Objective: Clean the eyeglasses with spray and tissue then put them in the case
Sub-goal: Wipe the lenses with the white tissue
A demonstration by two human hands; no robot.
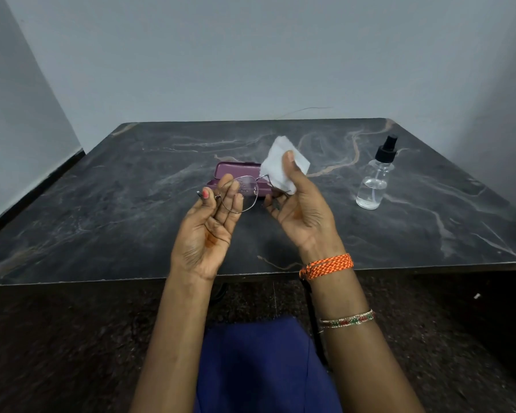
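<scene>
Plain room, dark marble-look table (131,234), bare grey wall (251,55)

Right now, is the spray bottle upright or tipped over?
Upright. The spray bottle stands on the table, black nozzle on top, clear liquid pooled at its base.

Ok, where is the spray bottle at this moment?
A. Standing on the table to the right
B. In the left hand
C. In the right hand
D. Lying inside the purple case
A: the spray bottle stands upright on the table, apart from both hands; the right hand holds the tissue.
</scene>
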